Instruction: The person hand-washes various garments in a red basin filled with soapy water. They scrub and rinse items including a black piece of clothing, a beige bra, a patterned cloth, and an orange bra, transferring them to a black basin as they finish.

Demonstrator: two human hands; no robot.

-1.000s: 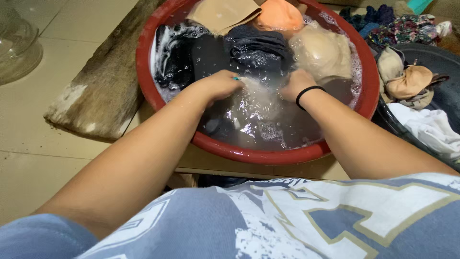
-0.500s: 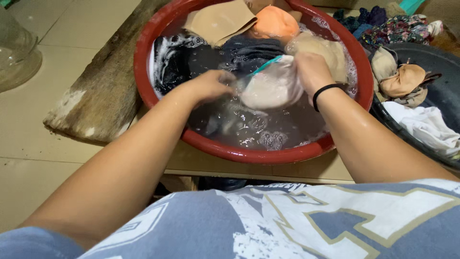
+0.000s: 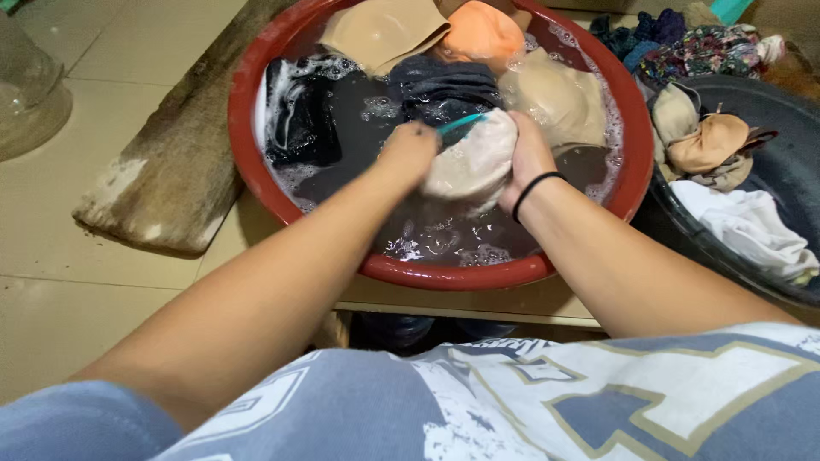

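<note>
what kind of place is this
Probably a home laundry spot on a tiled floor: a red basin of soapy water full of soaking clothes, a dark tub of wrung garments beside it, and both hands scrubbing a pale garment.

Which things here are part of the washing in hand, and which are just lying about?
In use:
left hand
right hand
pale beige garment gripped between both hands
red basin of dark soapy water

Lying about:
black tub with wrung clothes
wooden plank
glass jar

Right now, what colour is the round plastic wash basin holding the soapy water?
Red; the round plastic wash basin shows best in the head view.
</note>
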